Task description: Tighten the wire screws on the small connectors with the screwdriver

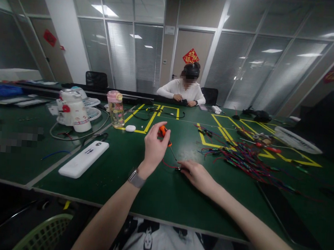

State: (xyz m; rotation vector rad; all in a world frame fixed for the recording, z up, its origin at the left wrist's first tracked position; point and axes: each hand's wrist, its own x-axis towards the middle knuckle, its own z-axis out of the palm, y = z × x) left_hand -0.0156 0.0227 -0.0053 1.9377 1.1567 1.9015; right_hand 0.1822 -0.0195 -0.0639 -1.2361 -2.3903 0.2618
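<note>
My left hand [154, 147] is closed around the orange handle of a small screwdriver [166, 137], whose thin shaft slants down to the right onto the green table [139, 176]. Its tip meets a small dark connector [178, 168] with a red wire [168, 164]. My right hand [196, 174] lies low on the table and presses that connector down with its fingertips. A watch sits on my left wrist.
A heap of red and blue wires [245, 159] lies to the right, with yellow tape lines around it. A white power strip [83, 158], a pink-capped bottle [115, 108] and a white jug [74, 111] stand left. Another person [183, 88] sits across the table.
</note>
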